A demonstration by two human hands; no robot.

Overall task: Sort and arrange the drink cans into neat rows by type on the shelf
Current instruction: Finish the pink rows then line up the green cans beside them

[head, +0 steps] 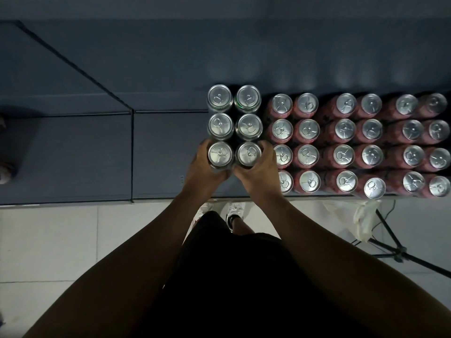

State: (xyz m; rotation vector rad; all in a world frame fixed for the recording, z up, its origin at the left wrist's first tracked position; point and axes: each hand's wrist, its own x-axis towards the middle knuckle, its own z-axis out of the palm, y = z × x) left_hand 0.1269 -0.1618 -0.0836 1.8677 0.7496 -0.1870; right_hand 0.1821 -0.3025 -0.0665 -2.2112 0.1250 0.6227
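Centre frame, the left silver can (220, 153) is gripped by the left hand (203, 168), the right silver can (249, 153) by the right hand (260, 168).

The left hand (203, 167) and right hand (258, 167) hide the sides of the two nearest cans (220, 153)

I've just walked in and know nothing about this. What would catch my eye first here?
First, the big block of pink cans standing in tidy rows on the right of the dark shelf. Just left of it stands a smaller block of six darker cans. The person's left hand grips its front-left can, and the right hand grips its front-right can.
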